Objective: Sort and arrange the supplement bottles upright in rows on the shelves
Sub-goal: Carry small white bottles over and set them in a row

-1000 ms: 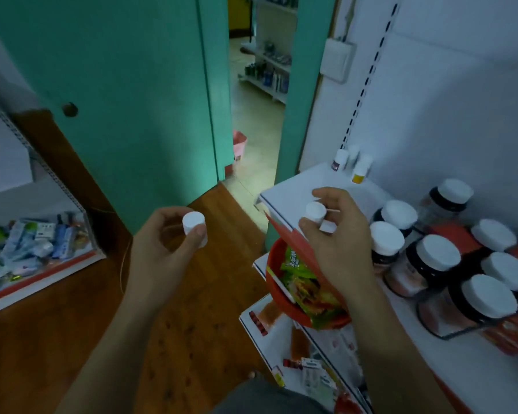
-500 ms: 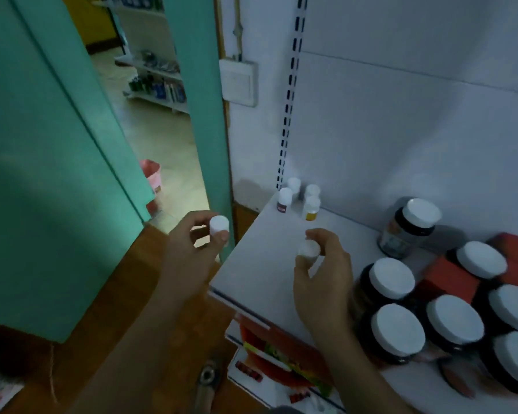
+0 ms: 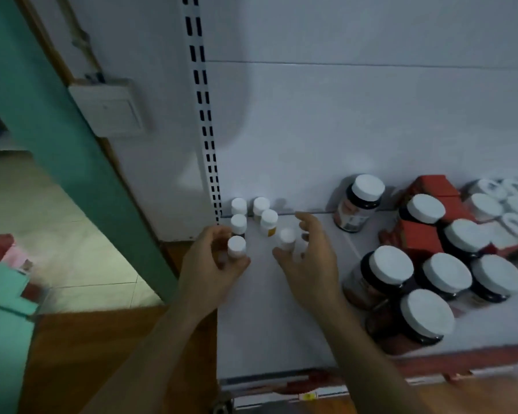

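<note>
My left hand (image 3: 213, 265) grips a small white-capped bottle (image 3: 237, 247) upright over the back left of the white shelf (image 3: 266, 324). My right hand (image 3: 310, 259) pinches a second small white-capped bottle (image 3: 287, 238) between thumb and fingers, with the index finger stretched out. Just behind them, several small white-capped bottles (image 3: 239, 222) stand upright in the shelf's back left corner. Large dark jars with white lids (image 3: 391, 265) crowd the right side, and one jar (image 3: 361, 201) stands alone at the back wall.
Red boxes (image 3: 417, 237) lie among the jars on the right. A slotted white upright (image 3: 204, 115) runs up the wall at the shelf's left end. A wall switch (image 3: 111, 112), a teal door frame (image 3: 72, 150) and a wooden floor (image 3: 102, 354) lie to the left.
Both hands have moved forward over the shelf with their small bottles, up to the group in the back left corner. The view has swung right, toward the shelf.
</note>
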Demonstrator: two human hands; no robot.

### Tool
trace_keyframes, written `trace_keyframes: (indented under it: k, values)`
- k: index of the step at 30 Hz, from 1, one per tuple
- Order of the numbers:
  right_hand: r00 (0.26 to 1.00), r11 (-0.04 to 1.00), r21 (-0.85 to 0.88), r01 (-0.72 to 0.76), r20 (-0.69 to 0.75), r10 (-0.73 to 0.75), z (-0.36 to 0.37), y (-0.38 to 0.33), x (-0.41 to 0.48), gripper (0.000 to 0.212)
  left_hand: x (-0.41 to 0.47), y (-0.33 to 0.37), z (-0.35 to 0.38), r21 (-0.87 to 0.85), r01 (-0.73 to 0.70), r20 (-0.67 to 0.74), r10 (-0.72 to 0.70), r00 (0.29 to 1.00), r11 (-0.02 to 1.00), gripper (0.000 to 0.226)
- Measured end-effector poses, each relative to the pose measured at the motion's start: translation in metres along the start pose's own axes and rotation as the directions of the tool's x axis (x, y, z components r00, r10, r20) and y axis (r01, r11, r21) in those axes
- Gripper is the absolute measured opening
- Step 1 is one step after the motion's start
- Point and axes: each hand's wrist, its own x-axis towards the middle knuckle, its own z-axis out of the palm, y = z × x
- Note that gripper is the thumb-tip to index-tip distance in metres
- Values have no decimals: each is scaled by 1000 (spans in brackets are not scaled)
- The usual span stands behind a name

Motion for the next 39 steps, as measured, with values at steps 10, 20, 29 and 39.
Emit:
trace_keyframes:
  k: [10,20,29,39]
  values:
    - [985,851,-525,-12,-153,-80,-124,-47,-37,41,71,81,13,234,-602,172,577,798,763,26]
    - [998,798,-603,-11,38,43,-156,-23,-28,45,116,128,151,200,-760,515,594,618,618,42]
    - [864,987,127,95,-503,-19,-233,29,-32,29,26,171,104,93,-433,-201,442,874,897,40]
    - [635,882,471,24,-688,350,-374,148,-90,34,-90,270,218,98,-608,78,603,794,788,34]
